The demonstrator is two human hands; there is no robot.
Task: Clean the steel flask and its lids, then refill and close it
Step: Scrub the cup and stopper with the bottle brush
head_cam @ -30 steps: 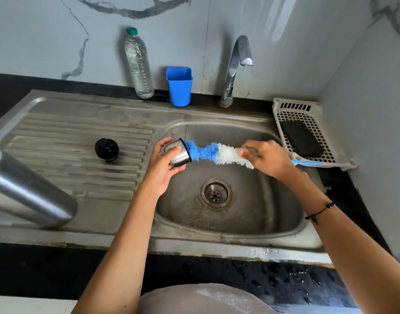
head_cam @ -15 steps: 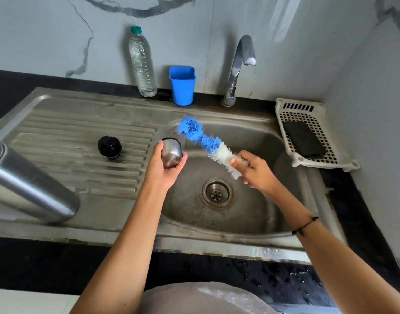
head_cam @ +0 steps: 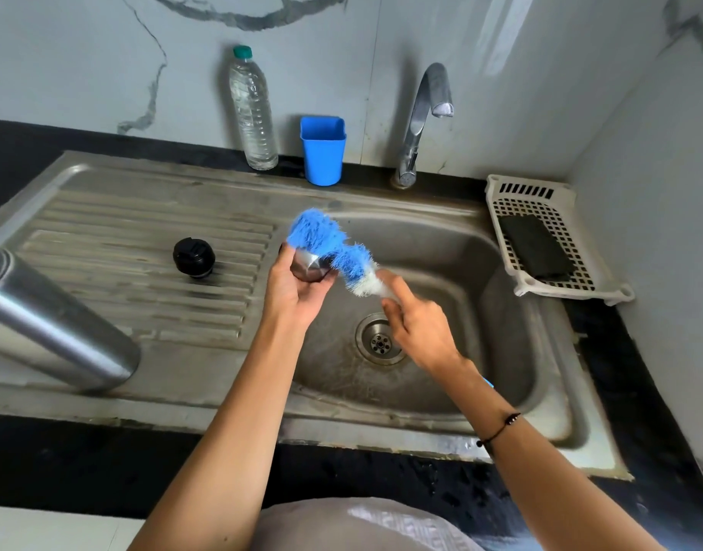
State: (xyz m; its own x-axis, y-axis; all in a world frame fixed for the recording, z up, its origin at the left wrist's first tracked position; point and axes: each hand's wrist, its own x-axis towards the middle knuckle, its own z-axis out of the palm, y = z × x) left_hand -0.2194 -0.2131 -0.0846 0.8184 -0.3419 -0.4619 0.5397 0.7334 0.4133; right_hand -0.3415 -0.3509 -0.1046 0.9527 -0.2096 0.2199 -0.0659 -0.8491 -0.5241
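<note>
The left hand [head_cam: 292,290] has its fingers curled around the steel cap [head_cam: 308,267], held over the left edge of the sink [head_cam: 481,248]. The right hand [head_cam: 415,332] grips the bottle brush [head_cam: 334,248], fingers clamped on its stem, blue bristles lying against the cap. The steel flask [head_cam: 43,320] lies on the draining board, with the black stopper [head_cam: 194,257] standing nearby.

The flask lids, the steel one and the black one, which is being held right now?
The small steel cup lid, gripped in the left hand under the blue and white bottle brush. The round black lid sits untouched on the draining board.
</note>
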